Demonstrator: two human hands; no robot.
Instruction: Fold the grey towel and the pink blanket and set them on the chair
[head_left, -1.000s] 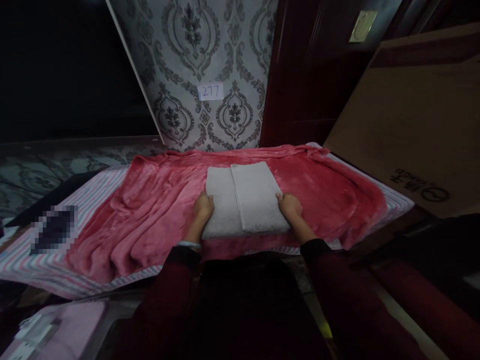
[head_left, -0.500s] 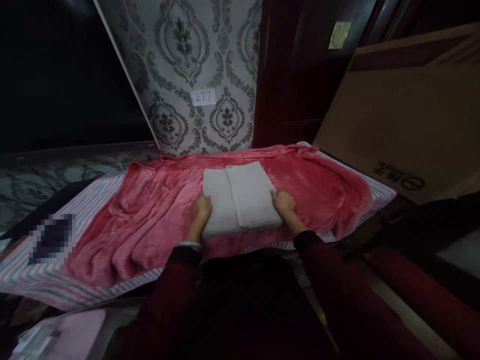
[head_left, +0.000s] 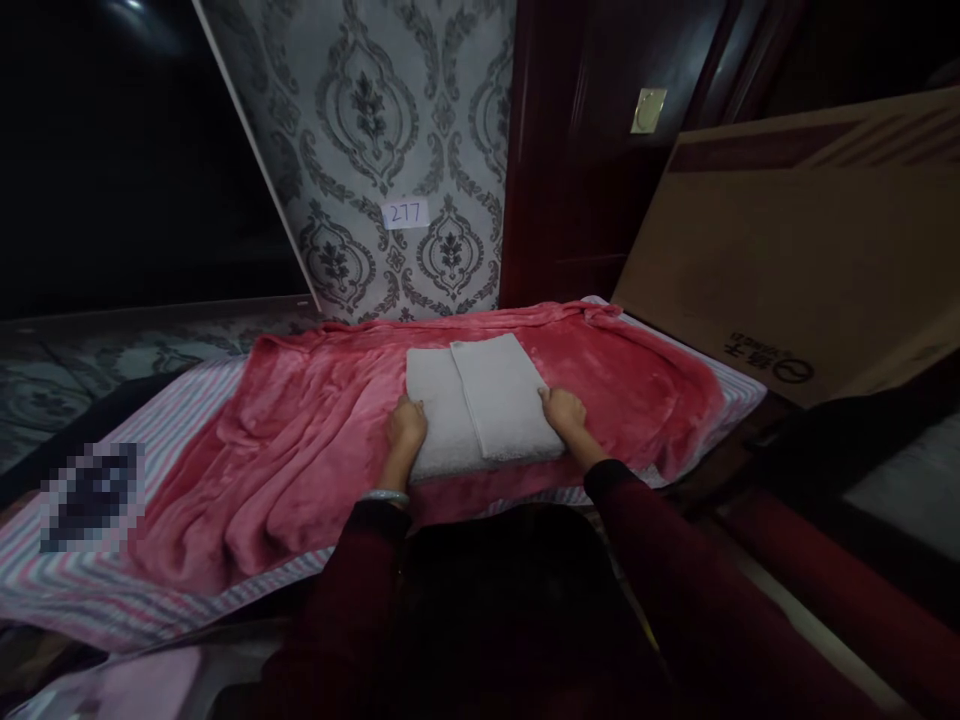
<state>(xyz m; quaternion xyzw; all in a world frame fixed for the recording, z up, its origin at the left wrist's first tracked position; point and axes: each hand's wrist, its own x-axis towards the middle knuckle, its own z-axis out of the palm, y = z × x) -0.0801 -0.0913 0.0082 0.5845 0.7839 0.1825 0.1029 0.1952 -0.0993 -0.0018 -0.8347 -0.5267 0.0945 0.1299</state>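
A light grey, thick fluffy cloth that looks like a towel (head_left: 480, 400) lies folded into a rough rectangle, one folded panel overlapping the other near its middle. Under it spreads a crumpled pink-red plush blanket (head_left: 300, 440). My left hand (head_left: 406, 424) is closed on the towel's left edge, with a bracelet at the wrist. On the opposite side, my right hand (head_left: 564, 410) pinches the right edge between thumb and fingers. Both hands rest low, close to the blanket.
The blanket covers a surface with a striped cloth (head_left: 180, 400). A large cardboard box (head_left: 795, 240) leans at the right, beside a dark red door panel (head_left: 577, 150). A black screen (head_left: 135, 160) stands at the left. A paper marked 277 (head_left: 406, 213) is on the patterned wall.
The view has shifted slightly, so the scene sits a little lower. Both hands keep their grip on the towel's side edges, and its fold looks the same.
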